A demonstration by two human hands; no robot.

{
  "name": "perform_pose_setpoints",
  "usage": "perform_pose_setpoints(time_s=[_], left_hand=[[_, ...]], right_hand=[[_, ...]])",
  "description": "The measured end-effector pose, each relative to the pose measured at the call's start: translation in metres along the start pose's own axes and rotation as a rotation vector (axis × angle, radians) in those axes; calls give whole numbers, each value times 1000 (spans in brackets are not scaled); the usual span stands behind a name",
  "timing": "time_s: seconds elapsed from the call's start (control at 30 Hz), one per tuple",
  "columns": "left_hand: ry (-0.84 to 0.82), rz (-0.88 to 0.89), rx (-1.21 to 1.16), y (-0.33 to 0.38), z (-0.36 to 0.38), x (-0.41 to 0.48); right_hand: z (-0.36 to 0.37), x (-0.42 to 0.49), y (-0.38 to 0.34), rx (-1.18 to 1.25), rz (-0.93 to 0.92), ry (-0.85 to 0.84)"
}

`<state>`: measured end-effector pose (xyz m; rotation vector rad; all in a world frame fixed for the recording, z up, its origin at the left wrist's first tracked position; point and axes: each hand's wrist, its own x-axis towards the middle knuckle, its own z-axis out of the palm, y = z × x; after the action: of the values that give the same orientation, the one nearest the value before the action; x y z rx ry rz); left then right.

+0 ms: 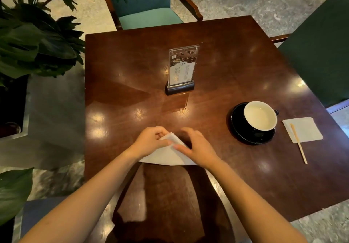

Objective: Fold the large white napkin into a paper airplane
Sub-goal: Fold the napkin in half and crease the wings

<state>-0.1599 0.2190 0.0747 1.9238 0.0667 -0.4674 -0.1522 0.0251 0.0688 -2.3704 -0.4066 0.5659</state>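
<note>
The large white napkin (166, 154) lies on the dark wooden table (217, 72) in front of me, folded into a triangle with its point away from me. My left hand (151, 141) pinches the left side of the napkin near the point, fingers curled over the edge. My right hand (196, 148) rests on the right slope, with the thumb pressing the napkin flat. The napkin's right corner is hidden under my right wrist.
A menu stand (180, 70) sits mid-table. To the right, a white cup (260, 115) on a black saucer (238, 129), then a small napkin (306, 129) with a wooden stirrer (299, 144). Chairs (143, 2) and a plant (34, 40) surround the table.
</note>
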Motion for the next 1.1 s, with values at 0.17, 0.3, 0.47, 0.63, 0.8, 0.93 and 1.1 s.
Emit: perform_pose_setpoints(time_s=[0.17,0.3,0.47,0.63,0.8,0.93,1.1], left_hand=[[2,3,-147,4,-3,-7],[-71,96,45,4,-4,-12],[33,14,-134,4,-4,-13],[38,-54,-395,-3,-10,-16],[-16,-262,-642,-6,3,-22],[-420,-337,-597,-13,3,-45],[-382,-334,-614,-34,-10,-51]], right_hand=[[-7,23,-19,237,-11,-378],[1,20,-14,310,25,-441],[-12,18,-17,374,25,-428],[-31,2,0,469,95,-545],[-36,2,0,498,47,-522],[-45,4,0,534,56,-546],[-46,10,9,495,97,-572]])
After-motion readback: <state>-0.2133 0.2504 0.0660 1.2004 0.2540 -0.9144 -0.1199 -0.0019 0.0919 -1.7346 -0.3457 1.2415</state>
